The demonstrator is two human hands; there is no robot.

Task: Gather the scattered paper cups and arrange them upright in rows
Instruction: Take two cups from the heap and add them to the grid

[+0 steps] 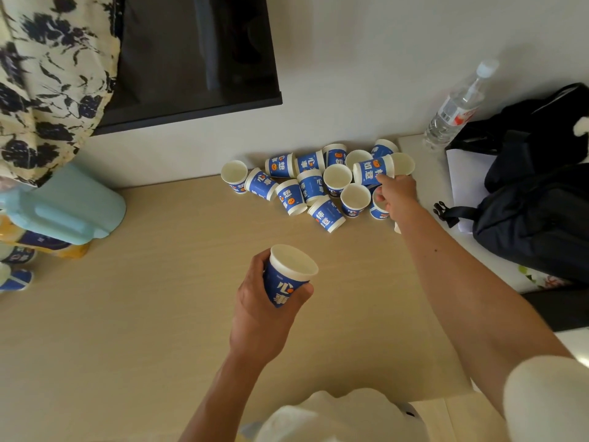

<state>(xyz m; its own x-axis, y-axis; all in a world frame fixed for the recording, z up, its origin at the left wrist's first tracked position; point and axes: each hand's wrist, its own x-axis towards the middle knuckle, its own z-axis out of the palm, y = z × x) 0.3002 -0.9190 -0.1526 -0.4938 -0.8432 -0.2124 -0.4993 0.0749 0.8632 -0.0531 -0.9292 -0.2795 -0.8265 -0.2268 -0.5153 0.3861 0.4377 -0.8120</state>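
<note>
Blue paper cups (pixel 312 186) lie in a messy pile at the back of the table (pixel 143 282). Left hand (pixel 264 314) holds one cup (pixel 288 279) upright, fingers curled round it. Right hand (pixel 396 196) is in the pile, fingers pinching an edge cup (pixel 379 212).

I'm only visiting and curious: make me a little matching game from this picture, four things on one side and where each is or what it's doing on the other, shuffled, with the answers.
Things
1. left hand
2. right hand
3. water bottle
4. black bag

Places or states
A. stands against the wall, far right
B. holds a single cup, mouth up, over the table
C. lies at the right, nearer than the bottle
D. grips the end cup of the heap by the wall

Pairs: 1-B, 2-D, 3-A, 4-C
</note>
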